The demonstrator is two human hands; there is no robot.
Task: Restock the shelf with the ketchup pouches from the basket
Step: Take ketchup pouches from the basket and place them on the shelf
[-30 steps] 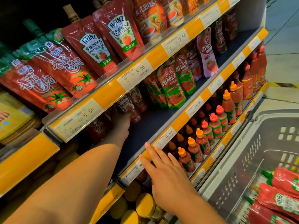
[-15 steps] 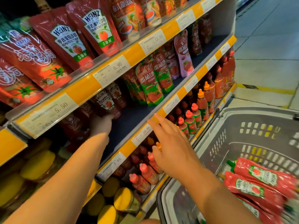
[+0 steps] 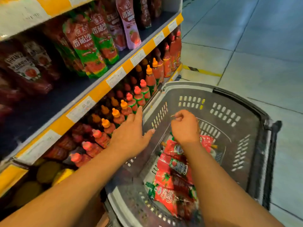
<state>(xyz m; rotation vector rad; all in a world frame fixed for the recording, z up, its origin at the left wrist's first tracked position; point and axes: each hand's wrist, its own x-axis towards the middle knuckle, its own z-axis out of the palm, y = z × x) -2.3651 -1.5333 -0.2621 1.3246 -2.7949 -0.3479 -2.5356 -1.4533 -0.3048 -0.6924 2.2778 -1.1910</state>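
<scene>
Likely a supermarket aisle: price-tagged shelves (image 3: 114, 74) of sauce bottles (image 3: 139, 95), grey shopping basket (image 3: 246, 112).
</scene>
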